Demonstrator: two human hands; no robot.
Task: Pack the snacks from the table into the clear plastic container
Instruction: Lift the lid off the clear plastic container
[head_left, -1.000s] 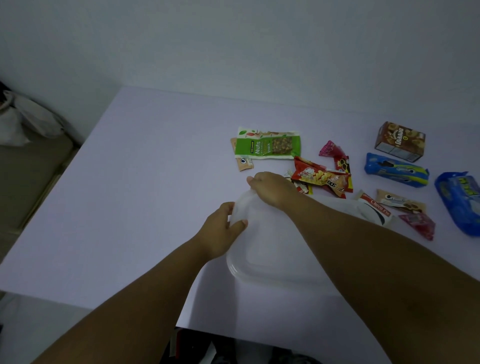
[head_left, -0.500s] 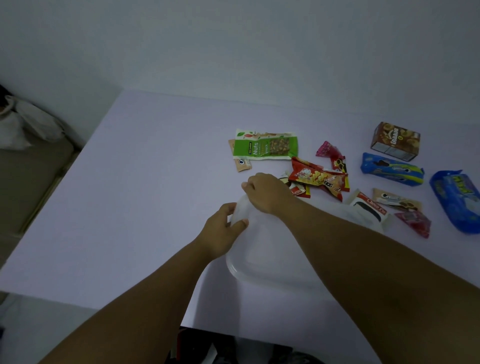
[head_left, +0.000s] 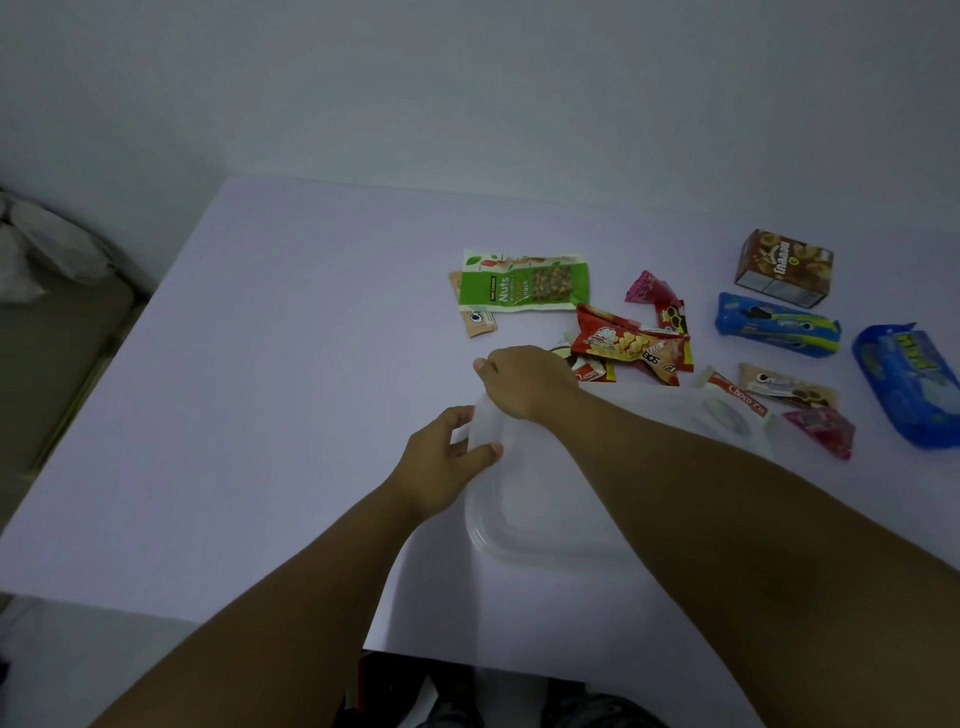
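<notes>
Clear plastic rectangular container (head_left: 524, 525), lid in place, on the pale lilac table (head_left: 260, 415) near its front edge. Left hand (head_left: 441, 462) closed on the container's far left corner, thumb on top of the lid, fingers wrapped over the rim. Right hand (head_left: 524, 382) closed on the same far corner from above, fingers curled down at the edge; whether the lid is lifted there cannot be told. Right forearm lying across the container, hiding much of its right side.

Snacks all on the table, outside the container. Green "Nuts" snack pouch (head_left: 524, 283) beyond the hands, overlapping a small tan wrapped biscuit (head_left: 475, 317) at its left end. Red and yellow crisp packet (head_left: 631, 343) just beyond the right hand, on top of smaller red sachets (head_left: 595, 371). Pink triangular wrapped sweet (head_left: 649, 287) behind it. White and red "Choco Pie" wrapper (head_left: 737, 397) touching the container's right end. Tan cookie wrapper (head_left: 787, 387) and dark pink sachet (head_left: 823, 428) beside it. Brown cardboard snack box (head_left: 784, 267) farthest back, blue cookie tube pack (head_left: 776, 325) in front of it, large blue bag (head_left: 914, 382) at the right edge.
</notes>
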